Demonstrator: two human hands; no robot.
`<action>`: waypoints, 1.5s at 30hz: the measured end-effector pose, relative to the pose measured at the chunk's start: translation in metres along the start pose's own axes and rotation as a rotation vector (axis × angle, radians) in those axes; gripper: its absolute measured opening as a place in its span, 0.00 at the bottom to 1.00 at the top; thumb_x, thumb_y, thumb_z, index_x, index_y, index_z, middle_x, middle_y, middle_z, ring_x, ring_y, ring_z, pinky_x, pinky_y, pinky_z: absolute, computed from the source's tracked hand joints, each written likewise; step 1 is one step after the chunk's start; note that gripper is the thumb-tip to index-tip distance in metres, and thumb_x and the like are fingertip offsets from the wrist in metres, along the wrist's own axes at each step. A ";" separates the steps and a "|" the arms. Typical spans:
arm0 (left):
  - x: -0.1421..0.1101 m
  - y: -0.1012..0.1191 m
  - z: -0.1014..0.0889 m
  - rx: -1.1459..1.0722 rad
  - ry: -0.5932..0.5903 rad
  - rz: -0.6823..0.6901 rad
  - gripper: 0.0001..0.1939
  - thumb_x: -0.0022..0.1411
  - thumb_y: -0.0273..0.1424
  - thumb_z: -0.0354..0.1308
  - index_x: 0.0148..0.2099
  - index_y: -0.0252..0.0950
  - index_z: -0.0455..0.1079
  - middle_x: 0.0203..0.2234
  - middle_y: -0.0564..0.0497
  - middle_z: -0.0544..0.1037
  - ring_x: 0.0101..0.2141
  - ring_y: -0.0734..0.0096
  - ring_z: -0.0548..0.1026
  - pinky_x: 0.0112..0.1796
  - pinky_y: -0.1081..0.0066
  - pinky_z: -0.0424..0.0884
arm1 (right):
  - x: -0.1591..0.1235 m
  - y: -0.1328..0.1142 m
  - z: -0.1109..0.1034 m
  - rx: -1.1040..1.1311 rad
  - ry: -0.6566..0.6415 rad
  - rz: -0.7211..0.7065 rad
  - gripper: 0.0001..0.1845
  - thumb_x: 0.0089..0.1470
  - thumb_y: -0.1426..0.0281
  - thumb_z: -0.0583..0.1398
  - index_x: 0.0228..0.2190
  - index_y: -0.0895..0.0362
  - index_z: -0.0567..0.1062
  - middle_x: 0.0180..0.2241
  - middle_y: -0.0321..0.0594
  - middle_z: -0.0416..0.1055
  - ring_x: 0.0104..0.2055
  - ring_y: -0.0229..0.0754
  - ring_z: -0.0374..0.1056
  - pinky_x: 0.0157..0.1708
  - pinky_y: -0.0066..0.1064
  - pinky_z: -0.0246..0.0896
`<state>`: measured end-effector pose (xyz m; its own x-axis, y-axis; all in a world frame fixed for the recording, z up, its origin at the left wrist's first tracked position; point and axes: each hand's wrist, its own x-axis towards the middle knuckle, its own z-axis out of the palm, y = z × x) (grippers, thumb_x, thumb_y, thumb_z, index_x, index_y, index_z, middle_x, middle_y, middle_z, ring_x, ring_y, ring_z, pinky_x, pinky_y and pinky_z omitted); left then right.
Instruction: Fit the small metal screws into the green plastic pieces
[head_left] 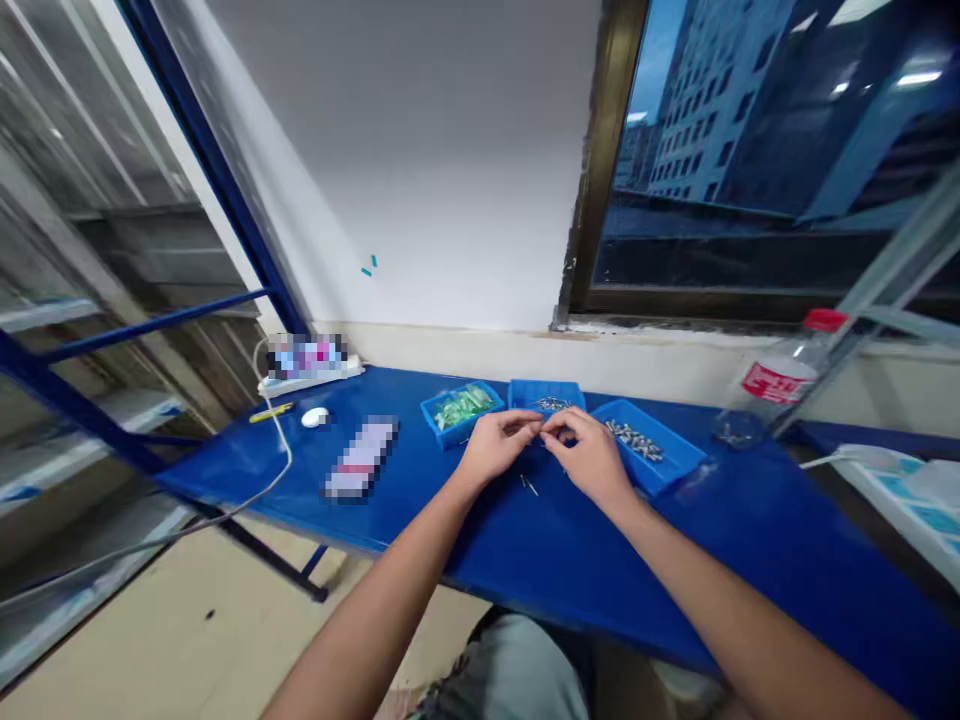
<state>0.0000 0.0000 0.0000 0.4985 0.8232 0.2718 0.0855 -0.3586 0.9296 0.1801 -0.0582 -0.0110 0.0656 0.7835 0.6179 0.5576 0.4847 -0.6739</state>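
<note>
Both hands meet above the blue table, just in front of the small blue bins. My left hand (496, 442) is closed in a pinch, its fingertips close to those of the other hand. My right hand (586, 450) pinches too, with thumb and forefinger together. Whatever lies between the fingertips is too small to make out. Behind the hands stands a blue bin (525, 388) with thin metal pins (553, 404). To the right, another blue bin (679, 460) holds many small metal parts (636, 440). A third bin (448, 436) at the left contains green pieces (466, 405). A few thin pins (529, 485) lie on the table below the hands.
A clear bottle with a red cap (780, 380) stands at the right by the wall. On the left are a blurred-out flat object (363, 458), a white mouse-like item (315, 417), a yellow pen-like tool (271, 412) and a cable (289, 455). A white tray (892, 500) sits far right.
</note>
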 end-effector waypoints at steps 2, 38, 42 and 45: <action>0.001 -0.001 0.000 -0.065 0.012 -0.006 0.19 0.63 0.39 0.67 0.51 0.32 0.80 0.44 0.41 0.85 0.44 0.59 0.84 0.51 0.63 0.78 | 0.000 -0.002 -0.001 0.017 -0.020 -0.010 0.04 0.59 0.70 0.63 0.32 0.53 0.79 0.37 0.39 0.78 0.33 0.42 0.73 0.37 0.34 0.71; -0.001 0.007 0.004 -0.156 -0.017 -0.091 0.26 0.62 0.46 0.69 0.53 0.30 0.78 0.35 0.42 0.85 0.31 0.67 0.81 0.35 0.70 0.77 | -0.001 0.000 -0.004 -0.017 -0.012 0.065 0.07 0.62 0.67 0.60 0.41 0.51 0.78 0.39 0.39 0.81 0.38 0.45 0.79 0.41 0.36 0.74; 0.001 0.002 0.003 -0.200 0.016 -0.085 0.24 0.56 0.41 0.74 0.48 0.30 0.79 0.39 0.41 0.85 0.35 0.66 0.82 0.42 0.68 0.78 | 0.001 -0.002 -0.005 -0.076 -0.021 -0.015 0.05 0.59 0.68 0.62 0.37 0.52 0.79 0.41 0.43 0.78 0.37 0.46 0.74 0.38 0.37 0.73; 0.003 -0.002 0.002 -0.253 0.051 -0.093 0.22 0.54 0.37 0.76 0.46 0.30 0.76 0.37 0.42 0.85 0.35 0.67 0.82 0.42 0.68 0.78 | 0.002 0.001 -0.004 -0.066 -0.044 0.000 0.07 0.57 0.69 0.64 0.38 0.53 0.81 0.40 0.43 0.77 0.37 0.45 0.73 0.36 0.36 0.71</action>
<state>0.0035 0.0024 -0.0013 0.4543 0.8707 0.1884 -0.0923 -0.1644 0.9821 0.1839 -0.0578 -0.0083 0.0303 0.8007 0.5984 0.6114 0.4588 -0.6448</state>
